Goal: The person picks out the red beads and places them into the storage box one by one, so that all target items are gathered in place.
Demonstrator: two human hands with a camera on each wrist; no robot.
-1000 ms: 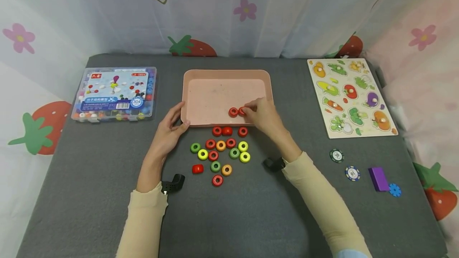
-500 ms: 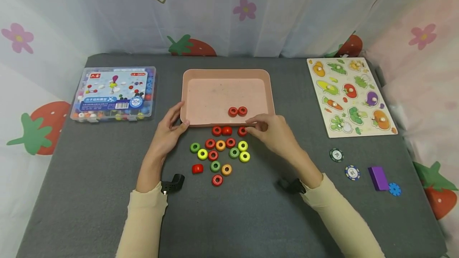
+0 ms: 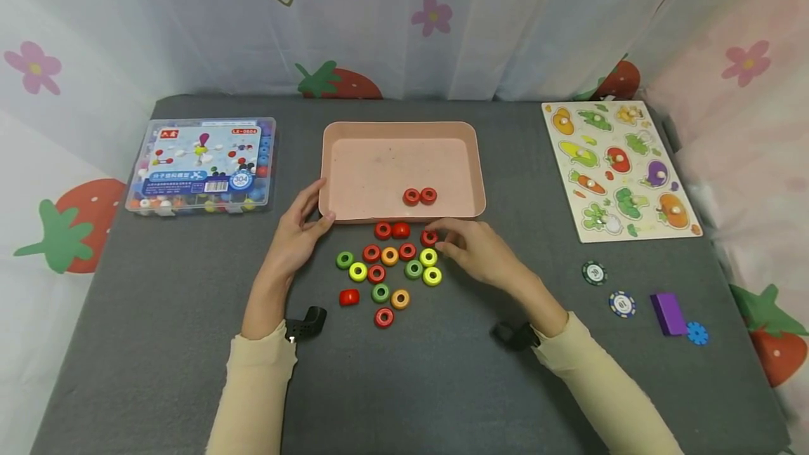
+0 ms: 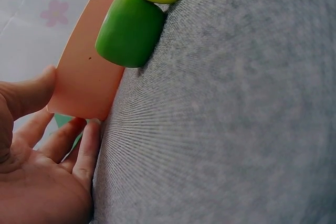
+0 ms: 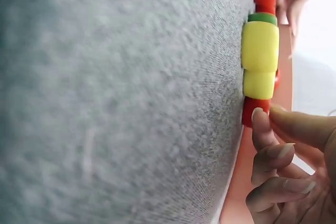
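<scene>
My left hand (image 3: 296,234) holds the front left corner of a pink tray (image 3: 398,146), its thumb at the front wall and its fingers along the left side. Inside the tray two red ring-shaped beads (image 3: 411,196) lie side by side near the front. At the tray's front edge my right hand (image 3: 477,248) pinches another red bead (image 3: 429,238) between thumb and fingertip, low at the table in the right wrist view. Several red, orange, yellow and green beads (image 3: 390,255) lie loose in front of the tray. A green bead (image 4: 131,31) shows close by in the left wrist view.
On the left stands a clear plastic case (image 3: 201,167) of coloured balls. A vegetable puzzle board (image 3: 622,170) lies back right. Nearer on the right are two poker chips (image 3: 594,273), a purple block (image 3: 668,314) and a blue disc (image 3: 697,333).
My right hand let go of the second red bead in the tray, came back over the front edge and took hold of a red bead, which has shifted slightly. My left hand stayed put.
</scene>
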